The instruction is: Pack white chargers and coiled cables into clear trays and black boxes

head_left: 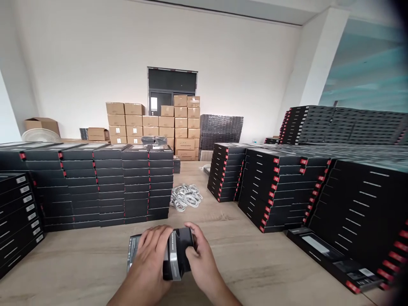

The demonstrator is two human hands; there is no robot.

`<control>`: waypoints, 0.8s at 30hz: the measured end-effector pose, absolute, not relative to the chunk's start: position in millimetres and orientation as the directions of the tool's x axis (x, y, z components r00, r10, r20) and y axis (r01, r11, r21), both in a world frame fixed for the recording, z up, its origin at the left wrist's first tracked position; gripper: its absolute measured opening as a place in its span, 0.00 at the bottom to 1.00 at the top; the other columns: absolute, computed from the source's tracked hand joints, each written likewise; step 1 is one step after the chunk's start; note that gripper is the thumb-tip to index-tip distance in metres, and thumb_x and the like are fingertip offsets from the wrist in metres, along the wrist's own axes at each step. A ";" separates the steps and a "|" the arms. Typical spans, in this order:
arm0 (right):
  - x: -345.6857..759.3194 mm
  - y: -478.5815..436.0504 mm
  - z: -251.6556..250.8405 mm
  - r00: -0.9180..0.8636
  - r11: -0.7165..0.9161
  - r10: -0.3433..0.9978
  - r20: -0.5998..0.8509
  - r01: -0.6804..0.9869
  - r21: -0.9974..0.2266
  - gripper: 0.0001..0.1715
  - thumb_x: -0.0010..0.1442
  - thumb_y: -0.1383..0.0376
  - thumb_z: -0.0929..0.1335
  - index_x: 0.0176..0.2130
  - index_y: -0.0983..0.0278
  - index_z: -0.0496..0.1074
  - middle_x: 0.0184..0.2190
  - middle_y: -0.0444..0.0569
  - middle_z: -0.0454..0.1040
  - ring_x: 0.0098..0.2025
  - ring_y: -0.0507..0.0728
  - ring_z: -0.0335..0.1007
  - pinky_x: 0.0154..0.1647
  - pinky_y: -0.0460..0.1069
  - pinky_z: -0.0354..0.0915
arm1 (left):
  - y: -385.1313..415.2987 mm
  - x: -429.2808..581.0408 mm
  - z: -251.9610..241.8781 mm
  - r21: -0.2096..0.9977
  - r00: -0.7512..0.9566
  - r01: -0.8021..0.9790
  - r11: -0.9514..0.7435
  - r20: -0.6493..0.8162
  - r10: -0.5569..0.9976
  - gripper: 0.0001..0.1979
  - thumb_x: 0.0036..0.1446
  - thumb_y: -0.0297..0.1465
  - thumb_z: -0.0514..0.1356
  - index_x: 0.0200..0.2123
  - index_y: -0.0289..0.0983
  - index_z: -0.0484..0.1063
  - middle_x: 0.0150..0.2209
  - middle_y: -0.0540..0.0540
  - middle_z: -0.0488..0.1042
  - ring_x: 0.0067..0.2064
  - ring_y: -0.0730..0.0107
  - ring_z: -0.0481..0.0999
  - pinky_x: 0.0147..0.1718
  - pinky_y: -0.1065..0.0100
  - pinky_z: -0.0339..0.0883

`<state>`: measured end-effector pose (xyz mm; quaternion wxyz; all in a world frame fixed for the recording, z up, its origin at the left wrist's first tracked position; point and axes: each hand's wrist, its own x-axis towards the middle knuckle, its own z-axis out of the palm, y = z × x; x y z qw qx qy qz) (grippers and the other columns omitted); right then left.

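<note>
A small black box (174,272) with a grey printed band is held between my two hands, low in the middle of the view, above the table. My left hand (152,250) wraps over its top and left part, covering much of it. At the box's right end, my right hand (202,259) grips with the thumb in front and the fingers behind. A printed grey face shows to the left of my left fingers. Whether the right end is an opened flap or a separate part, I cannot tell.
Stacked flat black boxes (110,187) form a wall at left, with more stacks (264,182) at right. A bundle of white cables (186,196) lies between them. One open black box (331,255) sits at right on the wooden table (248,263). Brown cartons (159,123) stand behind.
</note>
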<state>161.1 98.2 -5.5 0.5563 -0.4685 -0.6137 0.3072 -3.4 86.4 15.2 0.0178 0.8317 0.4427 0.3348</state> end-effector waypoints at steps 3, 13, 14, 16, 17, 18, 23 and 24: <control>164.2 100.1 -6.5 0.042 0.506 0.833 0.551 0.344 -0.791 0.27 0.53 0.74 0.61 0.52 0.59 0.67 0.53 0.51 0.70 0.51 0.59 0.69 0.49 0.53 0.68 | 87.4 -4.0 12.7 0.297 0.289 0.792 -0.533 0.587 0.756 0.40 0.39 0.18 0.55 0.59 0.41 0.58 0.55 0.42 0.67 0.56 0.53 0.64 0.56 0.53 0.54; 158.9 105.3 -9.0 -0.022 0.324 0.946 0.324 0.150 -0.934 0.10 0.49 0.58 0.74 0.29 0.60 0.72 0.58 0.50 0.66 0.62 0.66 0.57 0.61 0.60 0.56 | 93.1 -4.5 -1.6 0.160 0.283 0.866 -0.475 0.626 0.727 0.40 0.45 0.22 0.57 0.64 0.38 0.53 0.57 0.39 0.66 0.57 0.53 0.63 0.58 0.53 0.51; 161.5 107.2 -7.6 0.022 0.299 0.953 0.301 0.044 -0.953 0.13 0.47 0.58 0.75 0.29 0.60 0.70 0.58 0.50 0.66 0.60 0.66 0.61 0.58 0.59 0.60 | 94.5 -6.9 -1.4 0.171 0.267 0.879 -0.444 0.594 0.758 0.41 0.45 0.23 0.57 0.65 0.37 0.52 0.58 0.39 0.65 0.57 0.53 0.63 0.58 0.53 0.50; 170.5 113.0 -4.2 0.105 0.221 0.973 0.204 -0.195 -0.955 0.16 0.47 0.56 0.75 0.28 0.60 0.67 0.55 0.49 0.69 0.53 0.64 0.69 0.49 0.56 0.67 | 97.7 -15.5 -0.8 0.196 0.212 0.917 -0.347 0.497 0.841 0.44 0.43 0.24 0.58 0.66 0.37 0.50 0.60 0.38 0.63 0.59 0.53 0.61 0.60 0.54 0.47; 176.6 116.6 -3.0 0.129 0.170 0.982 0.137 -0.287 -0.943 0.17 0.49 0.54 0.74 0.29 0.60 0.66 0.52 0.49 0.72 0.49 0.61 0.72 0.44 0.54 0.70 | 99.5 -21.8 -0.6 0.202 0.178 0.936 -0.288 0.432 0.884 0.46 0.41 0.24 0.58 0.66 0.36 0.50 0.61 0.38 0.62 0.60 0.52 0.60 0.60 0.54 0.45; 183.2 120.3 -2.4 0.142 0.115 0.987 0.070 -0.340 -0.933 0.17 0.50 0.53 0.73 0.30 0.60 0.65 0.48 0.48 0.74 0.44 0.59 0.74 0.40 0.52 0.71 | 101.1 -29.1 -0.6 0.201 0.140 0.954 -0.223 0.360 0.923 0.47 0.39 0.24 0.58 0.66 0.36 0.50 0.62 0.38 0.61 0.60 0.52 0.59 0.61 0.53 0.44; 206.5 131.0 -10.9 0.110 -0.079 0.989 -0.104 -0.212 -0.974 0.12 0.51 0.56 0.70 0.29 0.61 0.69 0.29 0.46 0.78 0.28 0.53 0.74 0.26 0.46 0.68 | 103.3 -59.9 0.1 0.209 -0.040 0.978 0.016 0.109 0.993 0.47 0.36 0.24 0.57 0.65 0.31 0.53 0.65 0.35 0.55 0.66 0.48 0.52 0.63 0.46 0.29; 207.3 130.9 -13.6 0.088 -0.092 0.990 -0.108 -0.169 -0.981 0.12 0.51 0.56 0.70 0.29 0.62 0.70 0.28 0.47 0.78 0.28 0.54 0.74 0.24 0.46 0.68 | 101.5 -60.4 1.4 0.255 -0.017 0.967 -0.006 0.091 0.996 0.48 0.37 0.25 0.57 0.66 0.32 0.51 0.67 0.35 0.52 0.67 0.48 0.48 0.64 0.45 0.27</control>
